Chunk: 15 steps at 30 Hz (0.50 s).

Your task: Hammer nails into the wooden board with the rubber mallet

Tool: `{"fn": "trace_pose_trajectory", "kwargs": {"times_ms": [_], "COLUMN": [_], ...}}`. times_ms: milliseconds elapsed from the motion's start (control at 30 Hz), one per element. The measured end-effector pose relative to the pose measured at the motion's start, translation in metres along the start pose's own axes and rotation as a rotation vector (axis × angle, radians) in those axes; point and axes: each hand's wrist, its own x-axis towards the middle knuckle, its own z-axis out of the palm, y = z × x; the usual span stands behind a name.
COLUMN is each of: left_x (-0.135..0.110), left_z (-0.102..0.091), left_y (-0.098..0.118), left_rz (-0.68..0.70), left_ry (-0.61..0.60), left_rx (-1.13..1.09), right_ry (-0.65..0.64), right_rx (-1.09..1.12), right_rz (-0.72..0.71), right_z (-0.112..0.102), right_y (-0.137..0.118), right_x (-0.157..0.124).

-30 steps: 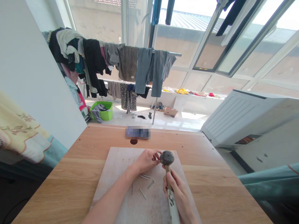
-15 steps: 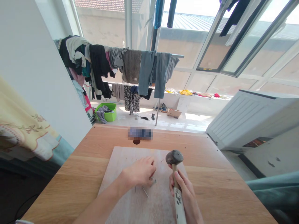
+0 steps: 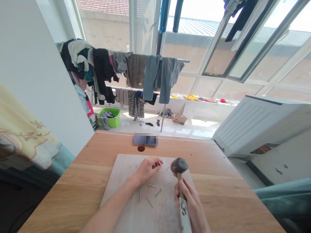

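Observation:
My right hand is wrapped round the pale handle of a hammer, its dark head up, over the right side of a whitish board. My left hand hovers over or rests on the upper middle of the board; I cannot tell which. Its fingers are curled together toward the thumb, and whatever they hold is hidden or too small to make out. Several loose nails lie on the board below the left hand, among them one nail lying slantwise. Small dark marks show near the board's far edge.
The board lies on a wooden table. At its far edge sits a blurred bluish object beside a dark round spot. Beyond stand a laundry-hung drying rack, a green basket and a white cabinet.
My left hand has moved up and away from the loose nails, uncovering them on the board. My right hand still grips the hammer in nearly the same place. The view has shifted slightly.

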Motion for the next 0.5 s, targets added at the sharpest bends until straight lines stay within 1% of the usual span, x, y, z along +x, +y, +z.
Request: {"fn": "trace_pose_trajectory", "kwargs": {"times_ms": [167, 300, 400, 500], "left_x": [-0.0043, -0.0039, -0.0036, -0.0037], "left_z": [0.0016, 0.0009, 0.0017, 0.0031], "left_y": [-0.0042, -0.004, -0.0067, -0.0114], "left_rz": [0.043, 0.062, 0.028, -0.029], "left_ry": [-0.041, -0.036, -0.034, -0.03], "left_rx": [0.076, 0.123, 0.059, -0.016], "right_ry": [-0.01, -0.01, -0.029, -0.044], "right_rx": [0.007, -0.006, -0.045, -0.074], "right_rz": [0.024, 0.036, 0.029, -0.023], "right_z": [-0.0006, 0.0013, 0.003, 0.0048], "right_y": [0.0016, 0.0017, 0.0031, 0.0046], "right_x": [-0.0001, 0.0004, 0.0008, -0.0001]}}
